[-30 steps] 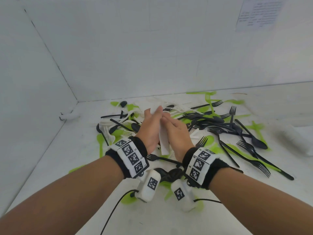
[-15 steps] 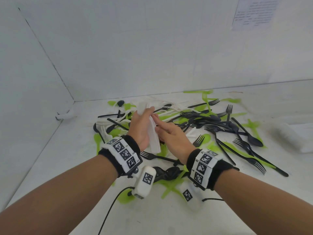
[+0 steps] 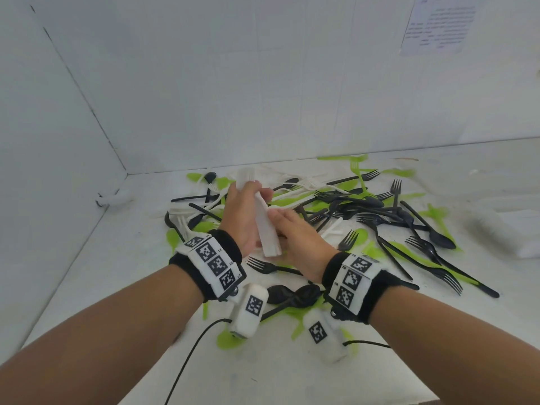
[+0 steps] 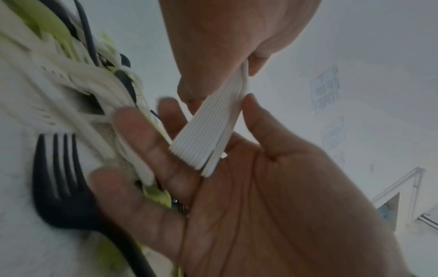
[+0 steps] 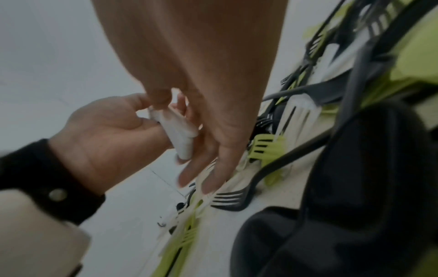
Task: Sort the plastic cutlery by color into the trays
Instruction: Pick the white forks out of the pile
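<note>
Both hands meet on one bundle of white cutlery point(image 3: 266, 226), a tight stack of handles whose ribbed edges line up evenly. Left hand point(image 3: 244, 217) has its thumb and fingers curled round the far part of the stack; the bundle's far end pokes out beyond those fingers. Right hand point(image 3: 295, 232) lies against the near right side of the stack, fingers point(image 4: 147, 142) mostly straight and spread, thumb pressed on the bundle's edge. Stack is tilted, near end lower, held clear above the heap.

Room to move: the white table point(image 3: 292, 372) is bare in the near strip below the wrists, apart from two trailing black cables. A side wall closes the left, a back wall the far side; they meet in a corner at far left. Between left wall and heap runs a bare strip of table.

Mixed heap point(image 3: 336, 206) of loose cutlery sits directly under and beyond the hands: black forks point(image 3: 438, 258) and spoons spread to the right, lime green pieces point(image 3: 409, 252) under and among them, loose white pieces point(image 3: 187, 211) mostly on the left. One black fork point(image 4: 61, 180) lies just beside the right hand's fingertips in the left wrist view. A pale, blurred container point(image 3: 502, 229) sits at the right edge of the table; its contents cannot be made out.
</note>
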Action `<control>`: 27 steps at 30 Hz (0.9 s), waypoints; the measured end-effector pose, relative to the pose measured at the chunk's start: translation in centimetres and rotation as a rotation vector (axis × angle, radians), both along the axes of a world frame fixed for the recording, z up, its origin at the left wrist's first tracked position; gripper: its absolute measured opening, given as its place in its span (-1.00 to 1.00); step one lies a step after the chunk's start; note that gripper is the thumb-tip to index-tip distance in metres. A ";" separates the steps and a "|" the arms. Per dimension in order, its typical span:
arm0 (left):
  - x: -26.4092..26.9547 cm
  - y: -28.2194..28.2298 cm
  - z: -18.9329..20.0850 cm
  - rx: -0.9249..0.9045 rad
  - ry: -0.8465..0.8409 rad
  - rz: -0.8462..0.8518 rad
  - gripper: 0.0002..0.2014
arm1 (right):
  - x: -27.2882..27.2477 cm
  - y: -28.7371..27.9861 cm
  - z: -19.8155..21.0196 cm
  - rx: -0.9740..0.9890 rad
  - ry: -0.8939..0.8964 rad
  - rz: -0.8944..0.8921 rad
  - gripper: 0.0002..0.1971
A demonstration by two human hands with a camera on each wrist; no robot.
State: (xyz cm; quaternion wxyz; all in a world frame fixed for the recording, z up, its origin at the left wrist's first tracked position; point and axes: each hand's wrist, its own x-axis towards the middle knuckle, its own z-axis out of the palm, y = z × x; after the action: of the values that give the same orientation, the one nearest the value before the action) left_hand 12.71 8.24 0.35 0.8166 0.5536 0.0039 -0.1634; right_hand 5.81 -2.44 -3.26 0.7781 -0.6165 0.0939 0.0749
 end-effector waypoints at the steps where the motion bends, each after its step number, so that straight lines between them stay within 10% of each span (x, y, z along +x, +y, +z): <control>1: 0.1 0.1 0.4 -0.010 0.003 0.000 -0.86 | -0.2 0.1 0.2 0.033 0.056 0.083 -0.66; 6: 0.8 1.0 1.2 0.095 -0.111 -0.069 -0.86 | -0.3 -2.2 1.5 -0.185 0.000 0.137 -0.66; 14: 1.0 -0.6 -0.2 0.644 -0.628 -0.423 -0.70 | -2.6 -13.3 5.0 -1.426 -0.214 0.016 -0.62; 27: -5.5 -21.7 0.4 0.842 -0.862 -0.351 -0.73 | -9.5 -32.7 4.6 -1.510 -0.230 -0.044 -0.65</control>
State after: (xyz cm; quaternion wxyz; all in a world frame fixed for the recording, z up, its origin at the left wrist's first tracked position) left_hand 7.16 -13.50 0.71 0.4176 0.8363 -0.3527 -0.0417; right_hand -3.65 -35.09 1.35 0.1516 -0.9831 0.0502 -0.0899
